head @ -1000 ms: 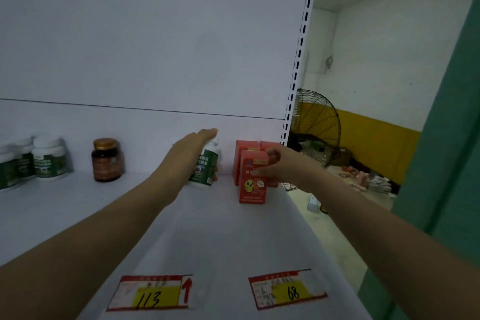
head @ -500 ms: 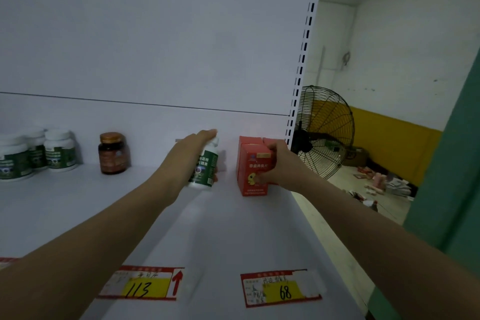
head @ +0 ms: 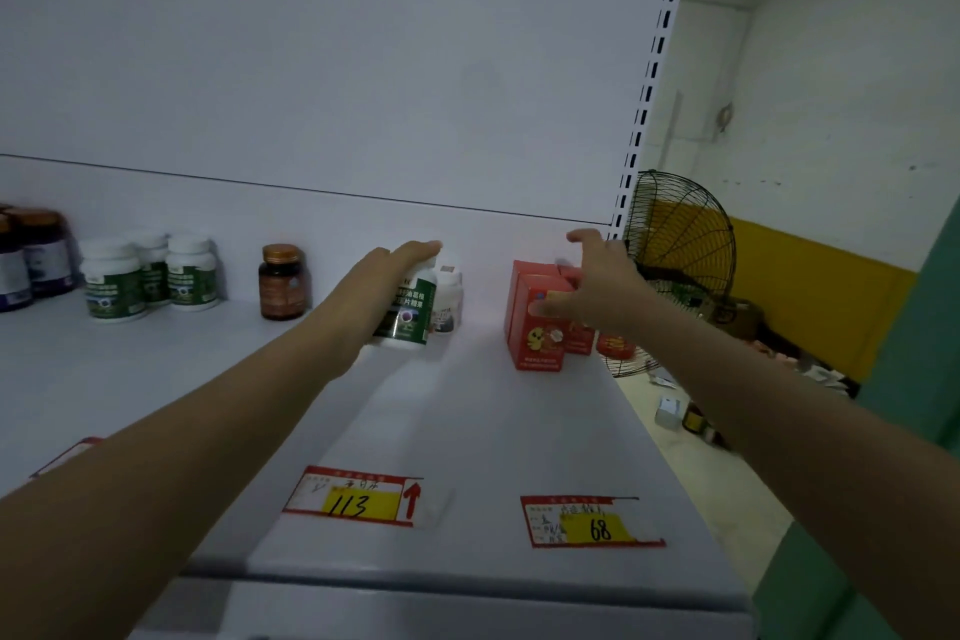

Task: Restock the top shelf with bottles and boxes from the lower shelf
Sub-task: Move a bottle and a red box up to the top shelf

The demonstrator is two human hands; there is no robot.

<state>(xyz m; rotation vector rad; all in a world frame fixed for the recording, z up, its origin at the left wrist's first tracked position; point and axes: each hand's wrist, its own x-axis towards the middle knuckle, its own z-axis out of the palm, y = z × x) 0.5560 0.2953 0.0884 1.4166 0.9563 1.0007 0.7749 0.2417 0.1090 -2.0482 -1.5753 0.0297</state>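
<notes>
On the white top shelf (head: 467, 431), my left hand (head: 382, 276) grips a white bottle with a green label (head: 408, 314) from its left side and top. The bottle stands upright next to a second white bottle (head: 448, 299) behind it. To the right, a red box with a yellow cartoon (head: 537, 333) stands at the front of two more red boxes (head: 577, 340) near the shelf's right end. My right hand (head: 597, 283) hovers over those boxes with fingers spread; its thumb is close to the front box's top.
Further left on the shelf stand white green-label bottles (head: 111, 283), a brown bottle with a gold cap (head: 282, 283) and dark bottles (head: 31, 257). Price tags 113 (head: 358, 499) and 68 (head: 589, 522) lie near the front edge. A slotted upright (head: 652, 68) and a fan (head: 678, 250) are at the right.
My right hand has let go of the front red box and spread its fingers above it. My left hand still holds the bottle, now standing by the second white bottle.
</notes>
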